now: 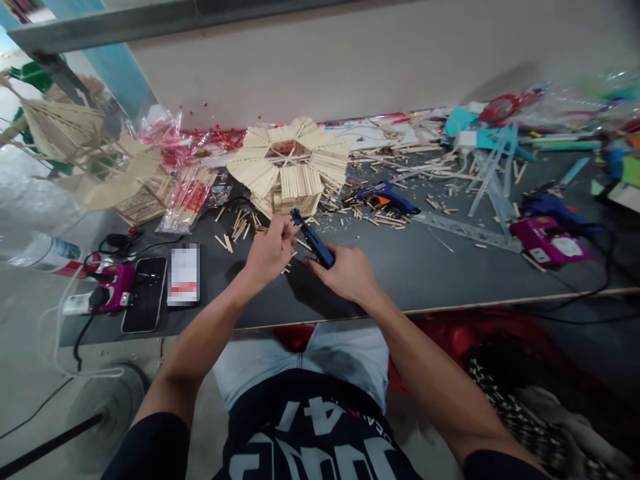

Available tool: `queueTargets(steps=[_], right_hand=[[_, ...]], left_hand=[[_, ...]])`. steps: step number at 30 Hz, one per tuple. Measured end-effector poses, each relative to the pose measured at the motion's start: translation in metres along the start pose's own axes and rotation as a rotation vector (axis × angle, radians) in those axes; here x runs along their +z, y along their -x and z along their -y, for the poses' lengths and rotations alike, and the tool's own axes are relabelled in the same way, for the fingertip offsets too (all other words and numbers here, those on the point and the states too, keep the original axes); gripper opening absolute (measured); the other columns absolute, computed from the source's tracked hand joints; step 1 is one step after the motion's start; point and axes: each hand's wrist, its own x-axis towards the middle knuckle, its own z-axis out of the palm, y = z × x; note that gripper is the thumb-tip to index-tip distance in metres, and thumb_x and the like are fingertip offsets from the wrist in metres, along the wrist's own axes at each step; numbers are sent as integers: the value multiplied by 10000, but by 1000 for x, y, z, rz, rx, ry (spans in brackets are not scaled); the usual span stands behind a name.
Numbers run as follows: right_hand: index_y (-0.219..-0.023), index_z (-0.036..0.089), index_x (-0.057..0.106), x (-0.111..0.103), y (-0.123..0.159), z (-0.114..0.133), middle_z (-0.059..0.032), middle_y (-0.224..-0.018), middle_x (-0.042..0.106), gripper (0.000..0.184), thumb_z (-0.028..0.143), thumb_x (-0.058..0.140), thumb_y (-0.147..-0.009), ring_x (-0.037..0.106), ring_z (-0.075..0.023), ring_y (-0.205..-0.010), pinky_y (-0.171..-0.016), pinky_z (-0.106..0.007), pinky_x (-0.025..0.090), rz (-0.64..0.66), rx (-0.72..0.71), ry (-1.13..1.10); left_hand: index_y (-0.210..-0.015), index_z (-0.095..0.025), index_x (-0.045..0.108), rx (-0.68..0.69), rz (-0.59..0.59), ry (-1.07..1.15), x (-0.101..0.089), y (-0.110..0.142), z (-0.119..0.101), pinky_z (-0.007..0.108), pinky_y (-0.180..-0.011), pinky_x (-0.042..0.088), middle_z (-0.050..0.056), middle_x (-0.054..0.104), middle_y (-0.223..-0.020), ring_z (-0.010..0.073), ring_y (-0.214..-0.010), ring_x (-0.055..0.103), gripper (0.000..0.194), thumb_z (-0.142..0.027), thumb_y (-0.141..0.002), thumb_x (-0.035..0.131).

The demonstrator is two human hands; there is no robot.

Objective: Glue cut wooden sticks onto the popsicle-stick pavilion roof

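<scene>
My right hand [345,272] is wrapped round a blue cutter tool [310,240] whose tip points up and left. My left hand [270,252] is closed in a pinch right at that tip, holding a short wooden stick piece that I can barely make out. Both hands hover over the dark grey table [400,280], just in front of a structure of wooden sticks [293,167] with fan-shaped panels. Loose cut sticks [237,230] lie scattered beside my left hand.
A blue glue gun [385,197] lies right of the structure, a metal ruler [465,230] beyond it. Two phones [163,287] and a magenta device [113,290] sit at the left, another magenta device [545,243] at the right. Stick packs [187,197] and clutter line the back.
</scene>
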Motion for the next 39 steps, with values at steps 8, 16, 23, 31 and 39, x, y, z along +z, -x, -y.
queueTargets(steps=[8, 16, 23, 31, 39], right_hand=[[-831, 216, 702, 7, 8, -5, -98, -756, 748, 520, 687, 510, -943, 701, -257, -728, -607, -313, 274, 42, -11, 86], [-1055, 168, 704, 2, 21, -12, -141, -1024, 763, 476, 592, 504, -977, 709, -307, -927, -696, -341, 405, -164, 8, 177], [-1272, 62, 649, 7, 22, -62, -210, -1129, 711, 608, 567, 527, -958, 619, -355, -1071, -977, -440, 452, -397, -34, 218], [-1377, 77, 590, 22, 31, -76, -222, -1243, 659, 748, 679, 549, -933, 561, -374, -1149, -1021, -474, 424, -404, -23, 261], [-1416, 44, 551, 15, 30, -54, -267, -1258, 621, 775, 672, 479, -967, 572, -416, -1103, -958, -506, 439, -322, 69, 404]], left_hand=[[-917, -241, 391, 249, -272, 69, -10, -9, -4, 128, -490, 450, -88, 598, -711, 30, -493, 600, 195, -221, -1031, 547], [-1182, -268, 403, 186, -435, -12, -17, -13, -3, 190, -490, 452, -66, 636, -756, 50, -482, 580, 210, -450, -1098, 463], [-1323, -286, 431, 254, -410, -78, -17, -13, 1, 203, -601, 529, 9, 696, -963, 70, -640, 649, 241, -398, -1134, 331], [-1475, -274, 410, 319, -222, -165, -13, -10, 7, 274, -750, 599, 54, 672, -1064, 136, -897, 686, 386, -225, -1102, 325], [-1239, -209, 657, 498, 79, -417, -7, 1, -5, 307, -901, 604, 92, 706, -1194, 178, -1118, 698, 397, -19, -957, 451]])
